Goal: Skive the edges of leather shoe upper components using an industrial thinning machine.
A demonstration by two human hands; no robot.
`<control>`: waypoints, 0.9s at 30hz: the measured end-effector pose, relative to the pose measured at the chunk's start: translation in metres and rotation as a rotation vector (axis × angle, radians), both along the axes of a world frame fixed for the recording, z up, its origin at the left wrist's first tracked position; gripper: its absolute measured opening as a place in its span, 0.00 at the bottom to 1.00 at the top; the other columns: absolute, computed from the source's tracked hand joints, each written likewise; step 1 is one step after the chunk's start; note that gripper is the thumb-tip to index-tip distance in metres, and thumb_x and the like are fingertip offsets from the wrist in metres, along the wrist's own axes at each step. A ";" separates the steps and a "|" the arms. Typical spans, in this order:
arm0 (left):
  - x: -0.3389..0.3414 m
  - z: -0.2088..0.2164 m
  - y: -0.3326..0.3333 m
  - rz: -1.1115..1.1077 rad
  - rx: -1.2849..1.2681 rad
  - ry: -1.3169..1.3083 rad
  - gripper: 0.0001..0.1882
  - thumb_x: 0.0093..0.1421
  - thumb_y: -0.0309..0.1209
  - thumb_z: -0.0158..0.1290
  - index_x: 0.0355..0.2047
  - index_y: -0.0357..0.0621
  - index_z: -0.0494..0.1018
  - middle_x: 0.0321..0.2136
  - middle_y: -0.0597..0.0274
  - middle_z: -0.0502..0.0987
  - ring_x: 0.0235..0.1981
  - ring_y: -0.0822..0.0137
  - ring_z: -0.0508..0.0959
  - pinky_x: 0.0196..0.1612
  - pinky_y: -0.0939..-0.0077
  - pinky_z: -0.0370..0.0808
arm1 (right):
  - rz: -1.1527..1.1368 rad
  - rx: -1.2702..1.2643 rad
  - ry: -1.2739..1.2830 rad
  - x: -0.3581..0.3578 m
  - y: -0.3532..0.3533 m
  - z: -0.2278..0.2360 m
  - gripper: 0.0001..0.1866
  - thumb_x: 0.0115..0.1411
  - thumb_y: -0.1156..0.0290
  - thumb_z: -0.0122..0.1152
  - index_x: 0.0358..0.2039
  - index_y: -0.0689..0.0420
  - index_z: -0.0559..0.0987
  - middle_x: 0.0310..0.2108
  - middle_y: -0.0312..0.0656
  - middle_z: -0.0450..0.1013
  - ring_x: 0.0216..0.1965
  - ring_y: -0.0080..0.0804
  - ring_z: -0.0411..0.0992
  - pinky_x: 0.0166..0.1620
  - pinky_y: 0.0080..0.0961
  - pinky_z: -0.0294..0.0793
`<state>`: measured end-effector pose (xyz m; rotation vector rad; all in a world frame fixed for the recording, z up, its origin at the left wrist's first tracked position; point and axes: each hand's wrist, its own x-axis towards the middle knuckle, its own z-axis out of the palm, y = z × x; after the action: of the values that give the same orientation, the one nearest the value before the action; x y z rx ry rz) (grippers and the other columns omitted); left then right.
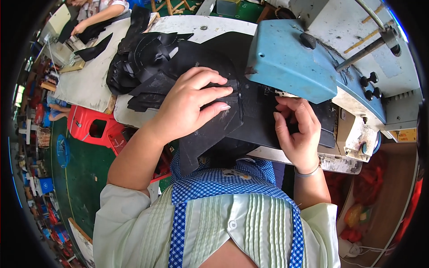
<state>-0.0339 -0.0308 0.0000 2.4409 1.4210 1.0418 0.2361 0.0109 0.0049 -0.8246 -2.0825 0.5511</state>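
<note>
My left hand (190,99) lies on a black sheet piece (212,123) that looks like leather or a synthetic, its fingers stretched and slightly spread. Under its fingertips, the edges of several black layers meet. My right hand (299,125) is half curled below the blue head (290,62) of a bench machine, which looks like a sewing or skiving machine. A gap shows between its thumb and index finger, with nothing seen between them. Its index fingertip is by a small pale metal part (285,94) under the head. The machine's working point is mostly hidden.
A heap of black cut pieces (143,60) lies on the white table (223,22), left of the machine. A red plastic stool (89,127) stands at the left on the green floor (89,167). Another person (100,18) works at the far left. A wooden compartment (384,196) is at the lower right.
</note>
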 end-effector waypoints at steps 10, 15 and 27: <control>-0.022 -0.022 -0.031 -0.117 -0.050 -0.612 0.07 0.56 0.14 0.59 0.35 0.35 0.78 0.37 0.55 0.78 0.45 0.61 0.81 0.51 0.64 0.77 | 0.312 0.348 -0.595 -0.036 -0.021 0.011 0.37 0.49 0.63 0.66 0.61 0.60 0.72 0.65 0.49 0.66 0.65 0.49 0.64 0.62 0.44 0.66; -0.083 -0.050 -0.009 0.491 0.007 -1.130 0.07 0.66 0.24 0.57 0.43 0.38 0.77 0.37 0.61 0.82 0.39 0.72 0.80 0.47 0.79 0.75 | 0.334 0.663 -0.230 -0.040 -0.045 -0.022 0.15 0.47 0.72 0.64 0.37 0.60 0.83 0.46 0.42 0.77 0.45 0.35 0.75 0.44 0.26 0.76; -0.123 -0.128 0.067 1.144 -0.643 0.251 0.37 0.53 0.57 0.65 0.57 0.48 0.73 0.59 0.55 0.71 0.62 0.50 0.68 0.61 0.50 0.68 | -0.015 0.229 -0.655 -0.011 -0.033 -0.137 0.17 0.53 0.75 0.59 0.45 0.60 0.82 0.42 0.52 0.78 0.44 0.51 0.77 0.48 0.45 0.76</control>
<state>-0.1568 0.0361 -0.1276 1.2329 2.7614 0.2162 0.2256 -0.0217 -0.1323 -0.9678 -2.6605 0.0140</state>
